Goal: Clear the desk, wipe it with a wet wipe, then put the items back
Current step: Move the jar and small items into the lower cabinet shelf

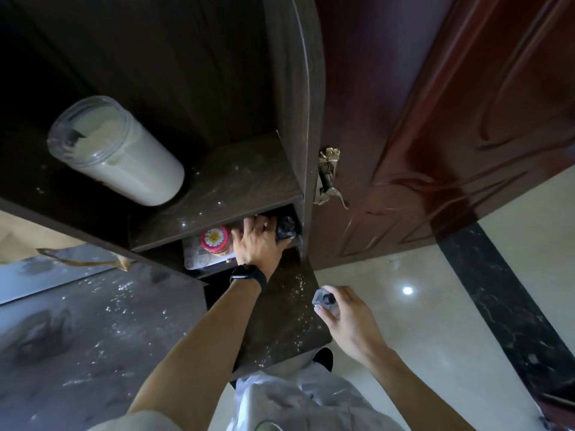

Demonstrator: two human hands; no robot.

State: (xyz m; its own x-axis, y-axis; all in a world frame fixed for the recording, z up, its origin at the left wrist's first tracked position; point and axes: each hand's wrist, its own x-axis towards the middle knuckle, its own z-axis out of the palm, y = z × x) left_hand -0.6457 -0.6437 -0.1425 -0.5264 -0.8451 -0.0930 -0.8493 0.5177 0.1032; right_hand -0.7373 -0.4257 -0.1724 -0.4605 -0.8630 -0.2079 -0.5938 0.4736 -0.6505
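Your left hand (258,242), watch (248,275) on the wrist, reaches into the lower shelf compartment (165,259). Its fingers lie over a crumpled black bag (286,230) that sits against the right side panel; grip or mere touch: cannot tell. Red-lidded jar (215,239) is just beside the thumb, little room between. Your right hand (348,321) hangs past the desk's right edge, over tiled floor (451,306), thumb and fingers pinching a small grey-and-black object (324,300). Desk top (93,337): dark, speckled with white dust. Clear jar of white powder (115,150) stands on the upper shelf (242,181), bare board to its right. Door (435,119) is close beside the side panel
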